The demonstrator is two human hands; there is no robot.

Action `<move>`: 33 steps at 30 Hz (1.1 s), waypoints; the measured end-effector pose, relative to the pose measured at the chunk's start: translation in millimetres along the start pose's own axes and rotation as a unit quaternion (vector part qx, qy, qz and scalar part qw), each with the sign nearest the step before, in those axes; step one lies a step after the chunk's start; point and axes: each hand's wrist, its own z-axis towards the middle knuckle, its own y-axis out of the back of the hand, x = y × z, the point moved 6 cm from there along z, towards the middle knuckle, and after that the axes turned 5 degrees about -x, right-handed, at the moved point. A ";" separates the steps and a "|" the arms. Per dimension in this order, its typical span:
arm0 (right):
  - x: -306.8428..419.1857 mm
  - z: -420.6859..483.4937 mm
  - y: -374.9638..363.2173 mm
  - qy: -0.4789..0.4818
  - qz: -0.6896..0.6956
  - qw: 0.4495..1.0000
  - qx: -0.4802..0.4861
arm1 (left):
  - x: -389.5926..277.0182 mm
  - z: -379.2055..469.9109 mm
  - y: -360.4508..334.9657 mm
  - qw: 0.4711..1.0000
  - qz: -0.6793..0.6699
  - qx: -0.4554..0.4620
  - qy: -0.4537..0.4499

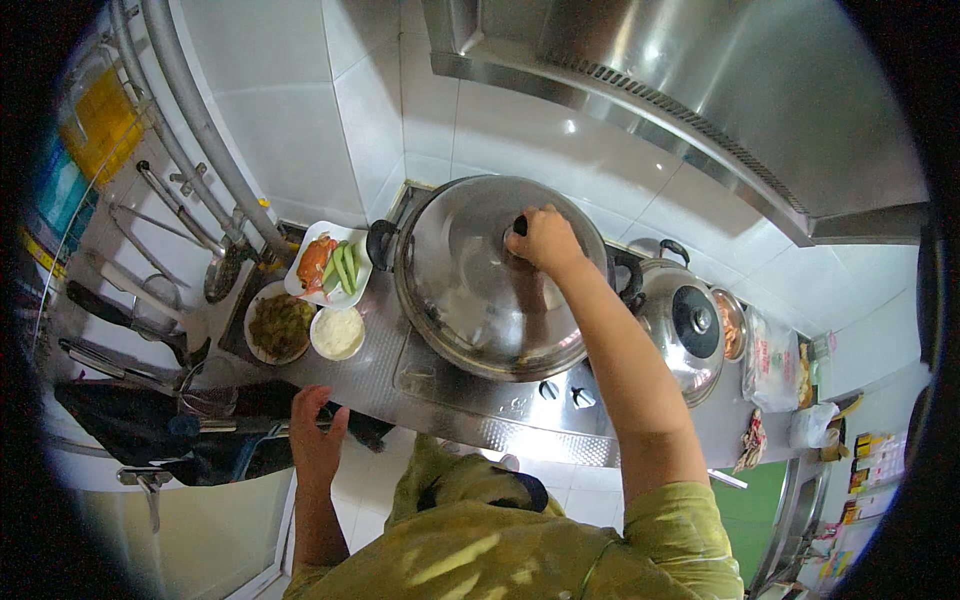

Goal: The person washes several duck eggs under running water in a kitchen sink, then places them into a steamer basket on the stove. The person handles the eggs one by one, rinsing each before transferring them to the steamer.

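My right hand (551,240) grips the dark knob on top of a large domed metal lid (465,300). The lid sits over a wide two-handled pan on the steel gas stove (442,386), and whatever is inside is hidden. Off to the left, my left hand (318,431) hangs by the counter's front edge with fingers apart, holding nothing. Beyond it stand a bowl of white powder or paste (337,333), a bowl of dark greenish food (279,326) and a white square plate (341,298) with green vegetable pieces and something orange-red.
Right of the pan stands a smaller lidded steel pot (667,330), then a metal bowl of orange-pink food (729,324) and a plastic bag (770,360). Ladles and spatulas (161,300) hang at left near grey pipes (202,127). A range hood (675,97) overhangs the stove.
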 end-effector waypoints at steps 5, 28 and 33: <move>-1.4 -1.9 0.8 -0.005 -0.012 1.000 0.020 | 0.6 -3.2 -3.4 0.999 0.033 0.014 0.011; -105.5 -354.6 188.7 -0.048 0.060 0.969 -0.233 | -129.7 -21.0 -158.5 0.930 -0.206 0.282 -0.115; -196.3 -544.0 203.0 -0.296 0.014 0.910 -0.290 | -248.9 -125.0 -190.5 0.886 -0.187 0.321 -0.279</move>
